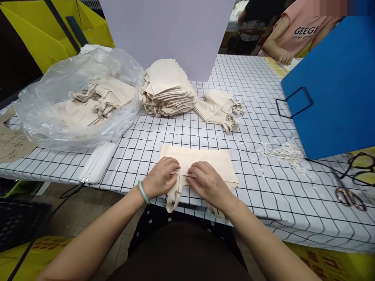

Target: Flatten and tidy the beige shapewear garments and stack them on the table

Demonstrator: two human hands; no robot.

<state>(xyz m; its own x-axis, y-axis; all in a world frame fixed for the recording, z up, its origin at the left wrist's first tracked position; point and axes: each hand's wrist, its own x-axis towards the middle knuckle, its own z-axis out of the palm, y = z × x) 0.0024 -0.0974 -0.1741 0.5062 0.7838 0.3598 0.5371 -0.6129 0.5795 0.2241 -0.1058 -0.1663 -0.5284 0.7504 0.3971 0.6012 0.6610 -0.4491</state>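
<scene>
A cream cloth bag (202, 157) lies flat near the table's front edge, its handles hanging toward me. With fingers curled, my left hand (164, 176) pinches the bag's near edge beside one handle (175, 197); a pale green bangle circles that wrist. Just to the right, my right hand (207, 181) grips the same edge between thumb and fingers. A small gap separates the two hands. The second handle (216, 212) is partly hidden under my right wrist.
Beyond the bag stand a stack of cloth bags (168, 86), loose bags (218, 107) and a plastic sack of bags (79, 97). A white device (98, 163) lies left. White scraps (288, 154), scissors (348, 195) and a blue board (336, 89) are right; a co-worker (301, 31) is behind.
</scene>
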